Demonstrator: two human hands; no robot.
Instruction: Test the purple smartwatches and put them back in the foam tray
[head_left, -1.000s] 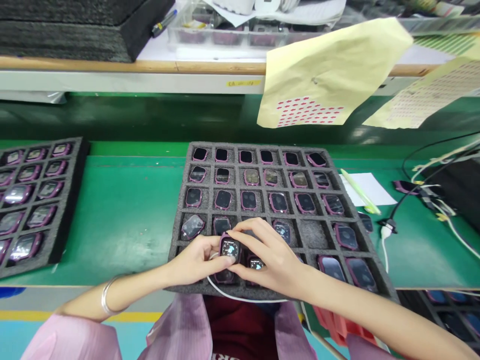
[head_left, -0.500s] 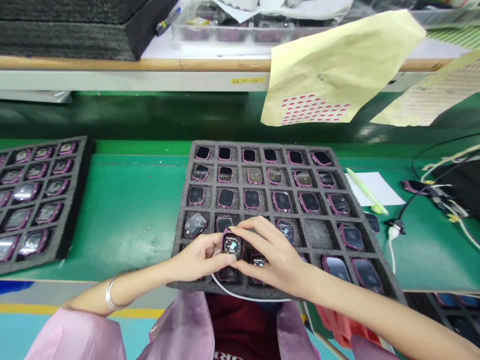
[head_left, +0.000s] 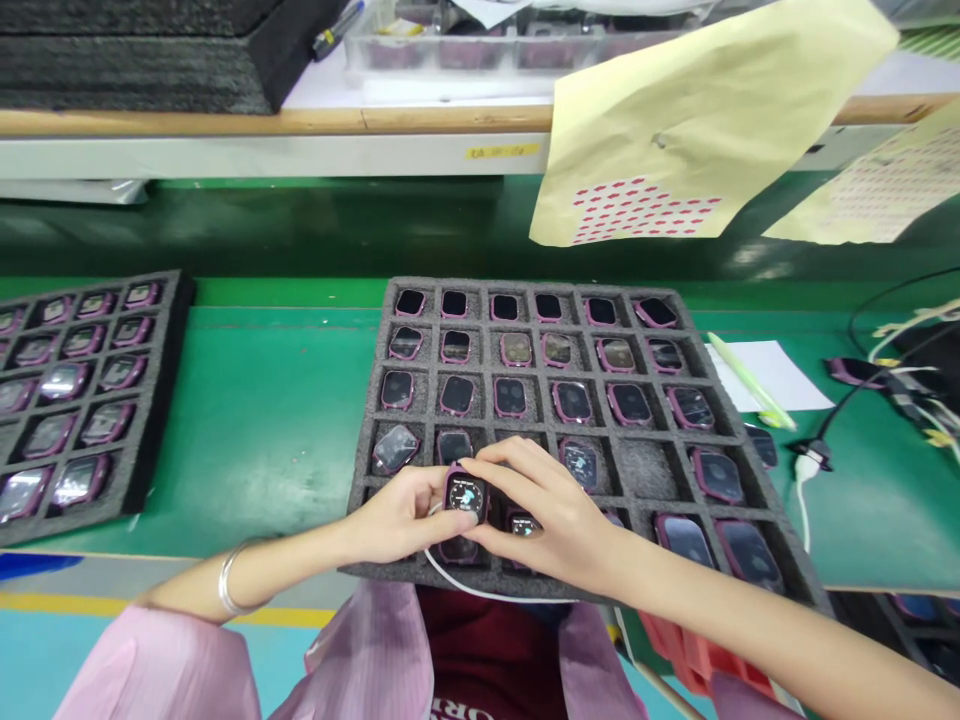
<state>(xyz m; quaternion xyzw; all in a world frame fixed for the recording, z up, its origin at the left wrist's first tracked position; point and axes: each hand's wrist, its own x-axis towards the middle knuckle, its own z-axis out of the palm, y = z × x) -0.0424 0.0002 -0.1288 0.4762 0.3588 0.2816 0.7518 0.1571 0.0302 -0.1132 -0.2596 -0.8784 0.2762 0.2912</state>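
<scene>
Between my two hands is a purple-framed smartwatch [head_left: 466,494] without a strap, its screen lit with a watch face. My left hand [head_left: 401,515] grips it from the left, the thumb across its lower edge. Closed on its right side are the fingers of my right hand [head_left: 544,505]. A white cable [head_left: 480,594] runs from behind the watch and curves below my hands. Beneath them lies a grey foam tray [head_left: 649,468] with a smartwatch in most visible compartments. Another lit smartwatch [head_left: 522,524] shows under my right hand, partly covered.
A second foam tray [head_left: 161,400] of smartwatches stands at the left on the green table [head_left: 277,400]. To the right are a light green pen [head_left: 750,380], white paper [head_left: 787,375] and a cable plug [head_left: 808,462]. Yellow sheets [head_left: 697,130] hang from the shelf edge [head_left: 300,122].
The view has shifted slightly, so the trays and the right-hand items appear a little further right. Both hands keep their hold on the lit smartwatch, with almost no movement.
</scene>
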